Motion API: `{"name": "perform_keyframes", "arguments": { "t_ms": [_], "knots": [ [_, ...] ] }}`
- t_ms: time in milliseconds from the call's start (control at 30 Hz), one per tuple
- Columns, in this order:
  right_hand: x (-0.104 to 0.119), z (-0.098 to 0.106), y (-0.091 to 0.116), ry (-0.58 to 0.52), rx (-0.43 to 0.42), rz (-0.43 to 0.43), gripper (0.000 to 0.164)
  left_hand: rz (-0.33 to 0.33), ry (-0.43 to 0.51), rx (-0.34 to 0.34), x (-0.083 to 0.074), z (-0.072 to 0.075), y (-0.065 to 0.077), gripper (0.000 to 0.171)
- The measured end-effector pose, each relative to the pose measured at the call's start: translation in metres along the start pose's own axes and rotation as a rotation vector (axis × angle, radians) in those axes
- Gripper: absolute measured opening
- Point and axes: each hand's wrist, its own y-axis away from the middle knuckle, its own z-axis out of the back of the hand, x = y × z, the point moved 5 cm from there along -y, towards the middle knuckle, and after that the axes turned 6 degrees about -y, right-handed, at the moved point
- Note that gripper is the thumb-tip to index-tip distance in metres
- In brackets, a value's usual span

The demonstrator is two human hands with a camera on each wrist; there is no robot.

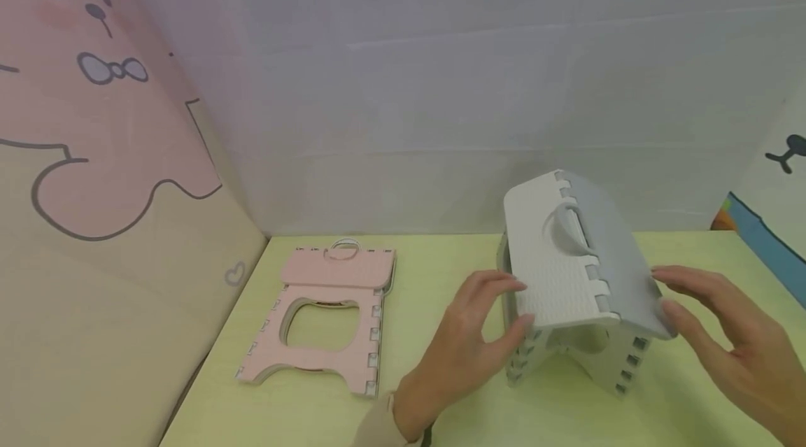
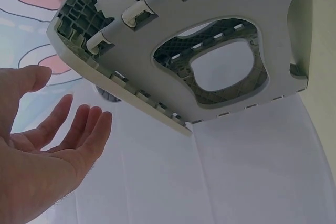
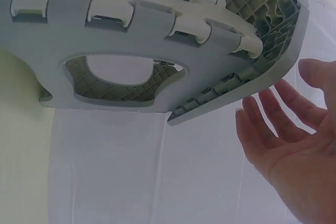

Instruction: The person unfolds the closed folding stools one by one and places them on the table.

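Note:
A white and grey folding stool [image 1: 554,272] stands half unfolded on the right of the table, its two top panels sloping like a roof and a strap handle [image 1: 571,229] at the ridge. Beside the white panel, my left hand [image 1: 462,338] has thumb and fingers bowed apart at its edge. On the other side, my right hand [image 1: 733,335] is at the grey panel's outer edge, fingertips close to it. Both wrist views show the ribbed underside of the panels and the legs' oval openings, with relaxed fingers and nothing in either palm.
A pink folding stool [image 1: 327,321] lies folded flat on the left of the pale yellow-green table [image 1: 277,419]. White sheeting [image 1: 403,118] rises behind the table, and a cartoon-printed panel [image 1: 126,174] borders it on the left. More printed panel [image 1: 771,244] stands at the right.

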Motion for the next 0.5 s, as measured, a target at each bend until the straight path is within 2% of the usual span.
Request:
{"name": "perform_keyframes", "arguments": {
  "t_ms": [500],
  "knots": [
    [0.011, -0.001, -0.002, 0.037, 0.013, 0.032, 0.048, 0.004, -0.018, 0.021, -0.002, -0.012, -0.005, 0.033]
  ]
}}
